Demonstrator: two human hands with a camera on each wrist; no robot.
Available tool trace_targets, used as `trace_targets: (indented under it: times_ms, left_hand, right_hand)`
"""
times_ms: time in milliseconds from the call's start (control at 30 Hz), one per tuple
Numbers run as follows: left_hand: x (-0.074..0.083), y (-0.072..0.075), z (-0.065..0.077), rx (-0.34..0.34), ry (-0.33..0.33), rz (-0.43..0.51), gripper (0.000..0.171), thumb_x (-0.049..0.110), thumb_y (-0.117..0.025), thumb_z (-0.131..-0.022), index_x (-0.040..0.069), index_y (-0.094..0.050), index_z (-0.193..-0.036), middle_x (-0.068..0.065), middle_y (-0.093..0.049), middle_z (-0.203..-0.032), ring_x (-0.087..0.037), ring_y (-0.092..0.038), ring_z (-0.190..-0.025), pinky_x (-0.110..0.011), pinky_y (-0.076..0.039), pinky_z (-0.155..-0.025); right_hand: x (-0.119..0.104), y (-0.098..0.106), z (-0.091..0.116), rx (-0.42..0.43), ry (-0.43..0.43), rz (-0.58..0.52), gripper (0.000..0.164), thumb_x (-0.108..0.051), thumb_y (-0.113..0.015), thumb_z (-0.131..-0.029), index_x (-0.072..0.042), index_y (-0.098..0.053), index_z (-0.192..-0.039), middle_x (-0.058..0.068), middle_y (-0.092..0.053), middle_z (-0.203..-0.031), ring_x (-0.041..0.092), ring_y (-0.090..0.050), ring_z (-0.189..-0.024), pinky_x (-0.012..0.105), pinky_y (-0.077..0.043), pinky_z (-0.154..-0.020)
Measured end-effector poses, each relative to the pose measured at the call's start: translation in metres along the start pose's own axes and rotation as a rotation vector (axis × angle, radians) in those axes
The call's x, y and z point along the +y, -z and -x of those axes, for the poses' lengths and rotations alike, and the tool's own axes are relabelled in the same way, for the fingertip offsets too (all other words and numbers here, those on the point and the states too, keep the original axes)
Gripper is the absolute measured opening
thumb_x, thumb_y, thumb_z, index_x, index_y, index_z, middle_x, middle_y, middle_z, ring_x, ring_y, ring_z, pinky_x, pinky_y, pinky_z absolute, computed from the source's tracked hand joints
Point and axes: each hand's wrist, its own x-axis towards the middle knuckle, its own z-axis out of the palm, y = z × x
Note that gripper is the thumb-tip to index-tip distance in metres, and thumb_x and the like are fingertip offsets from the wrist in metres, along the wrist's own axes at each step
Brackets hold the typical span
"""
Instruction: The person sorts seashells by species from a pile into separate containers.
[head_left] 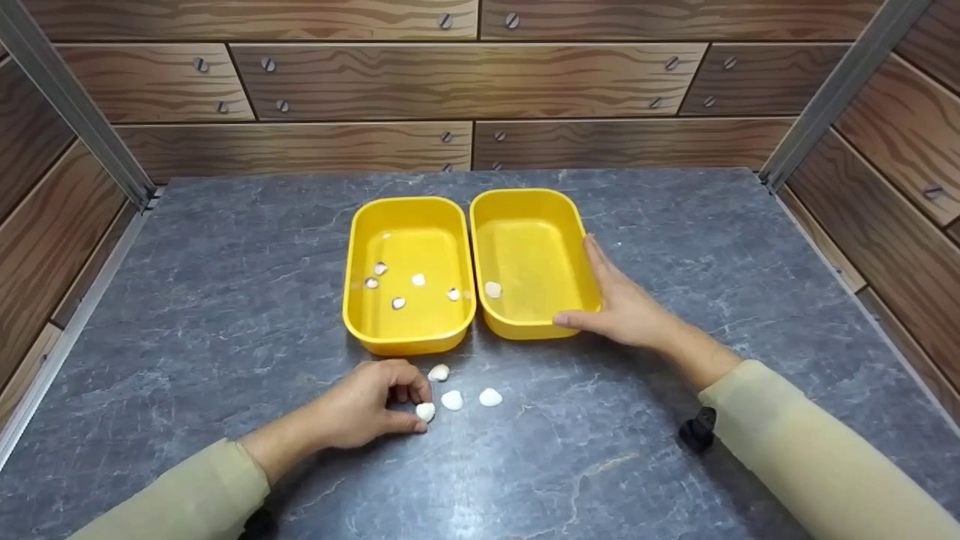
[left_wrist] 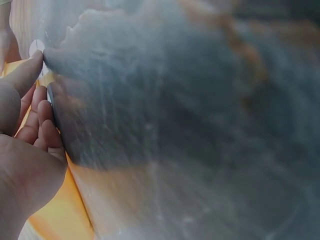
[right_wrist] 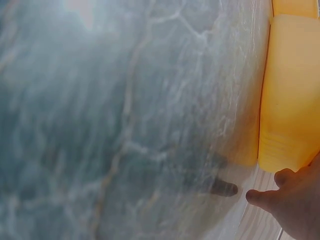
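On the grey marbled surface, my left hand (head_left: pixel 367 405) pinches a small white seashell (head_left: pixel 425 412) between thumb and fingertips. Close by lie three more white shells, such as the one (head_left: pixel 490 397) at the right of this group. My right hand (head_left: pixel 634 311) rests at the near right corner of the right yellow bin (head_left: pixel 517 330), thumb at the near rim and straight fingers along the outer side. That bin holds one pale shell (head_left: pixel 493 289). In the left wrist view the curled left hand (left_wrist: pixel 30 170) is seen from the palm side.
Beside the right bin, a left yellow bin (head_left: pixel 409 346) contains several small shells, some with dark markings, such as one shell (head_left: pixel 398 303). A wood-patterned wall (head_left: pixel 465 82) stands behind the table (head_left: pixel 637 465), with metal frame posts (head_left: pixel 90 112) at the sides.
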Motion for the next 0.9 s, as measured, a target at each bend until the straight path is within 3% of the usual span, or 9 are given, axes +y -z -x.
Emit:
trace_targets:
  times_ms: [267, 567, 900]
  left_hand:
    - [0.0016, 0.0022, -0.0009, -0.009, 0.011, 0.009, 0.021, 0.013, -0.09, -0.086, 0.016, -0.072, -0.095, 0.005, -0.064, -0.084, -0.009, -0.058, -0.077, -0.024, -0.051, -0.069]
    - [0.0038, 0.0035, -0.0004, -0.031, 0.012, -0.004, 0.022, 0.012, -0.085, -0.092, 0.013, -0.08, -0.113, 0.01, -0.067, -0.086, -0.005, -0.059, -0.077, -0.024, -0.052, -0.069]
    - [0.006, 0.0051, -0.0002, -0.023, 0.016, 0.001, 0.017, 0.007, -0.084, -0.092, 0.012, -0.076, -0.106, 0.009, -0.067, -0.088, -0.008, -0.061, -0.079, -0.025, -0.054, -0.07]
  right_hand:
    - [0.0011, -0.0007, -0.0011, 0.008, 0.01, -0.004, 0.13, -0.064, -0.078, -0.089, -0.009, 0.008, -0.17, 0.016, 0.005, -0.177, 0.043, -0.013, -0.16, 0.061, -0.014, -0.127]
    - [0.0019, -0.0006, -0.0011, 0.009, 0.019, -0.015, 0.132, -0.064, -0.079, -0.088, -0.01, 0.009, -0.17, 0.015, 0.007, -0.177, 0.044, -0.013, -0.16, 0.061, -0.014, -0.127]
    - [0.0012, -0.0008, -0.0015, 0.007, 0.023, -0.006, 0.131, -0.063, -0.079, -0.089, -0.008, 0.008, -0.17, 0.017, 0.005, -0.177, 0.044, -0.013, -0.16, 0.06, -0.014, -0.128]
